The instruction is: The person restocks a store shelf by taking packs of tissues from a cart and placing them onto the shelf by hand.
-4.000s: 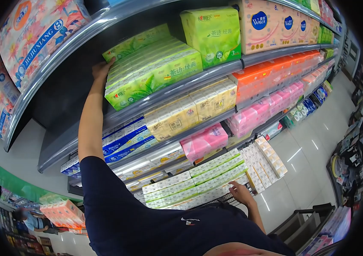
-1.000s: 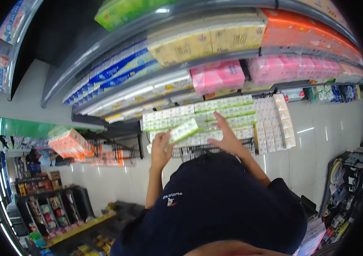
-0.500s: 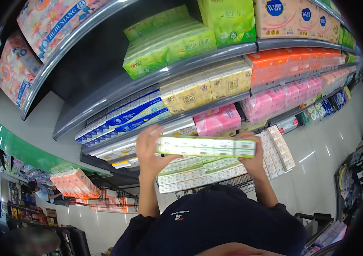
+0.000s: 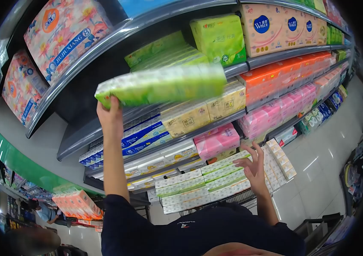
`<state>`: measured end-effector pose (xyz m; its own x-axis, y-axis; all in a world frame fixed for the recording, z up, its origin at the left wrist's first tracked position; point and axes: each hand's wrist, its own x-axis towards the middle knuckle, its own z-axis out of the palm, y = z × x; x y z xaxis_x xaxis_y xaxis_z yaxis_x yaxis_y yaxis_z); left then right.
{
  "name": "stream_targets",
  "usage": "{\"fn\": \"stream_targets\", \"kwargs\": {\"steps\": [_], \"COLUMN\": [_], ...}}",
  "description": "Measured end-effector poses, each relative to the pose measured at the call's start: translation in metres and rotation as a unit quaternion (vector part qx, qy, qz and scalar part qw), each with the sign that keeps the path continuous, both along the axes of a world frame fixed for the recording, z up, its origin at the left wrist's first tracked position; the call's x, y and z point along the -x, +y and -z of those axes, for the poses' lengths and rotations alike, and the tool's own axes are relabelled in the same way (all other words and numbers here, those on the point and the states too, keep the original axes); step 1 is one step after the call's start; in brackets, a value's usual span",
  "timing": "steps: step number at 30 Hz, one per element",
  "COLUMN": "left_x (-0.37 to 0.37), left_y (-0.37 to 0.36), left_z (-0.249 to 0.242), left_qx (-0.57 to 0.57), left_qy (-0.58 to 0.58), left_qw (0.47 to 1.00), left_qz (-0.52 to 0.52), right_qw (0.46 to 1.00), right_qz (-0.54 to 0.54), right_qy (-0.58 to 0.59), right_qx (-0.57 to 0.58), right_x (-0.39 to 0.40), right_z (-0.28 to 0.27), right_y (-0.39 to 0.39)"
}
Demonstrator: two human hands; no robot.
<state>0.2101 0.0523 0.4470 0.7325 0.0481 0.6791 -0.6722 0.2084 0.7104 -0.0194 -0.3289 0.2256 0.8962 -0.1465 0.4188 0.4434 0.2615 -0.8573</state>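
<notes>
A long green-and-white pack of tissues (image 4: 160,87) is raised in front of the upper shelf, blurred along its right end. My left hand (image 4: 110,109) grips it near its left end, thumb on the green side; the other fingers are hidden. Just behind the pack, a row of similar green tissue packs (image 4: 168,55) lies on the shelf. My right hand (image 4: 254,166) is empty, its fingers spread and bent, above more green-and-white tissue packs (image 4: 224,170) stacked low in front of me.
Shelves with a grey front edge (image 4: 147,113) hold yellow tissue packs (image 4: 188,121), orange packs (image 4: 288,74) and pink packs (image 4: 275,106). Large floral packs (image 4: 66,38) stand at upper left. A wire cart (image 4: 237,198) sits below the stacked packs. Another person (image 4: 45,211) is at far left.
The tissue pack has gone from low between both hands up and left to the upper shelf, carried by my left hand. My right hand has let go of it and opened.
</notes>
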Motion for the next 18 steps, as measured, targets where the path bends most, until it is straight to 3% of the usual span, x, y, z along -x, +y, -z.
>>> {"fn": "stream_targets", "kwargs": {"steps": [6,11,16,18], "left_x": [-0.136,-0.223,-0.268,-0.264], "left_y": [0.025,0.013,0.017,0.017], "left_z": [-0.060,-0.048,-0.039,-0.034], "left_qx": [0.025,0.032,-0.180,-0.215], "left_qy": [0.077,0.135,0.115,0.106], "left_qw": [0.995,0.988,0.969,0.961], "left_qz": [0.052,0.069,-0.124,-0.136], "right_qw": [0.994,0.989,0.986,0.985], "right_qz": [-0.011,-0.009,0.041,0.064], "right_qy": [0.101,0.149,0.158,0.158], "right_qx": [-0.029,-0.024,-0.038,-0.036], "right_x": [0.023,0.030,0.033,0.035], "right_z": [0.042,0.062,0.070,0.072], "right_y": [0.000,0.008,0.011,0.011]}}
